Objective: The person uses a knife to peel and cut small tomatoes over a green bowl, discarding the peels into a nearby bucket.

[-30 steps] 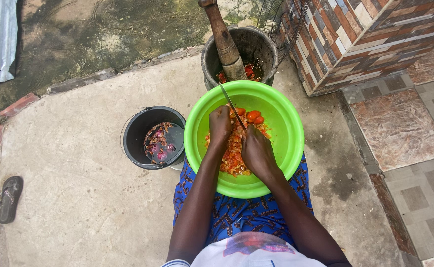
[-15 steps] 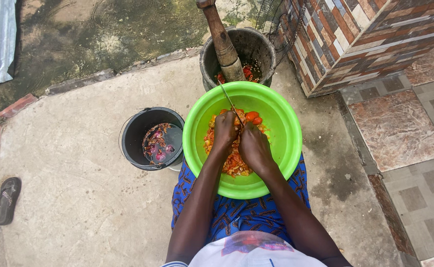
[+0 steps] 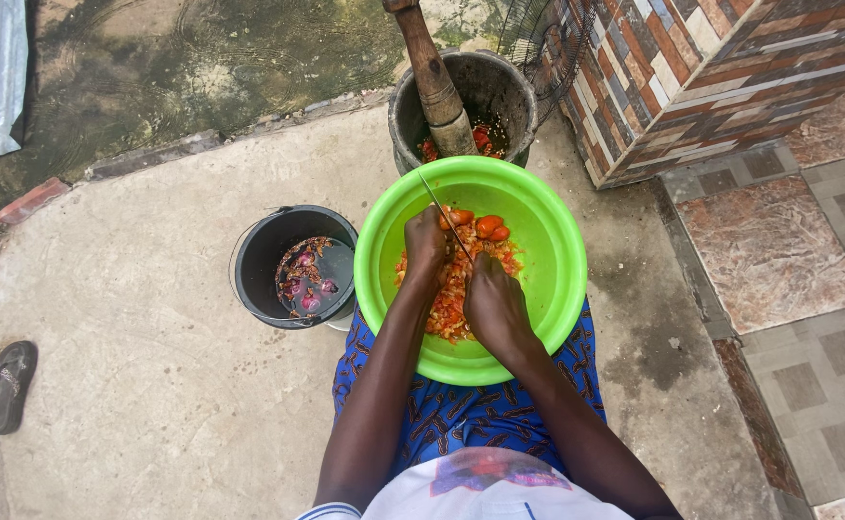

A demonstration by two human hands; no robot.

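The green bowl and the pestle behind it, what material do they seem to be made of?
The green bowl looks like plastic: bright uniform colour, smooth glossy wall, thin rolled rim. The pestle seems to be wood: brown, matte, worn surface, stained darker near its lower end.

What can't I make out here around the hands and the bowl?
Head view only:
- Knife handle: hidden inside the right hand; only the blade shows.
- What the left hand pinches: covered by its fingers.
- Pestle top: cut off by the upper edge.
- Green bowl underside: hidden.
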